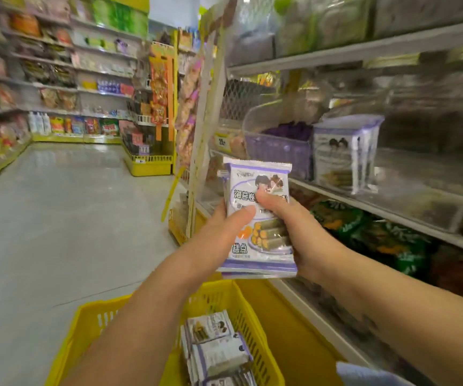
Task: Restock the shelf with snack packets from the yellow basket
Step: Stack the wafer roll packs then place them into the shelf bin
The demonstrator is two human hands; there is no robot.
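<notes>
A white and purple snack packet (261, 238) with seaweed rolls printed on it is held upright in front of me, with at least one more packet stacked behind it. My left hand (224, 227) grips its left edge with the thumb on the front. My right hand (297, 227) grips the right side, thumb pressed on the middle. Below, the yellow basket (93, 324) holds several more of the same packets (216, 349). On the shelf (408, 215) to the right, matching packets (344, 157) stand upright.
A purple basket (277, 154) of dark purple items sits left of the stocked packets. Green and orange bags (364, 232) fill the shelf below. The aisle floor (57, 213) lies open to the left, with stocked shelves and a yellow display rack (149, 162) beyond.
</notes>
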